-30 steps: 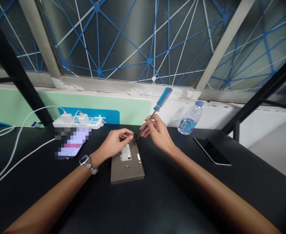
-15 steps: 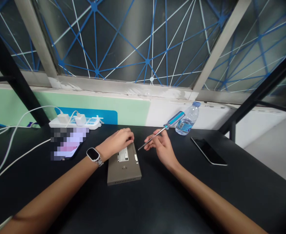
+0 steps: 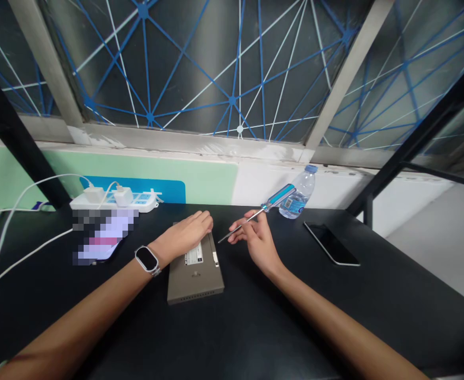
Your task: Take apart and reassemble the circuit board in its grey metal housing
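Observation:
A flat grey-brown box-shaped device [image 3: 195, 282] with a white label lies on the black table. My left hand [image 3: 190, 232], with a watch at its wrist, rests over the device's far end and hides part of it. Its fingers are bent together at the far right corner; what they pinch is hidden. To the right of the device, my right hand [image 3: 257, 237] holds a screwdriver [image 3: 278, 198] between thumb and fingers. The blue handle points up and right, and the metal tip points down and left, just beside the device's right edge.
A water bottle [image 3: 298, 192] stands at the back, behind the screwdriver handle. On the right lies a dark phone [image 3: 330, 244]. A lit, pixelated phone [image 3: 107, 237], a white power strip [image 3: 147, 203] and white cables are at the left.
The whole view has shifted slightly, so things sit a little further left. My hands, the device and the screwdriver keep nearly the same places relative to each other.

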`<action>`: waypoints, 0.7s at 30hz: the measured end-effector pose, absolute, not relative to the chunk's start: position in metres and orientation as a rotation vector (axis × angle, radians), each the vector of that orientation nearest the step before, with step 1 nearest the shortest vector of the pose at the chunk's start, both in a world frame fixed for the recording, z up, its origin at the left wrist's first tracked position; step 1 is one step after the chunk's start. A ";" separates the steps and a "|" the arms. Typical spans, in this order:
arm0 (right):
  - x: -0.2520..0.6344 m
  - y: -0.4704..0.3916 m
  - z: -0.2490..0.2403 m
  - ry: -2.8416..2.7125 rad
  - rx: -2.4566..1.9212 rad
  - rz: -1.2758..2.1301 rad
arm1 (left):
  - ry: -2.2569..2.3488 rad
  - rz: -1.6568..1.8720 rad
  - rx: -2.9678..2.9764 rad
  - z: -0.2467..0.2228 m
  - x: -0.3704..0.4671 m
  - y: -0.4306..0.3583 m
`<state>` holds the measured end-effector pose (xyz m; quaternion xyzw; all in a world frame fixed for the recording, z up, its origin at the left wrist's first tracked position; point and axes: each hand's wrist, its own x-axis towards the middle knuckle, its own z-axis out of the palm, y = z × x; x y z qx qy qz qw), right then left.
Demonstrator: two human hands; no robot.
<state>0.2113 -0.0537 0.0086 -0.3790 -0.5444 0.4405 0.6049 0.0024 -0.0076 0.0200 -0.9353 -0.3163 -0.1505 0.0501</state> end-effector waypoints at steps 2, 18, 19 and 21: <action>0.211 -0.054 0.008 -1.269 -0.875 1.004 | -0.989 -0.474 -2.859 0.019 0.003 -0.008; 0.191 -0.021 0.059 -1.506 -0.851 0.792 | -1.266 -1.065 -2.915 0.015 -0.007 -0.004; 0.187 -0.019 0.062 -1.497 -0.842 0.797 | -1.293 -1.119 -2.922 0.016 -0.011 -0.003; 0.183 -0.018 0.063 -1.468 -0.825 0.821 | -1.359 -1.186 -2.945 0.021 -0.020 -0.003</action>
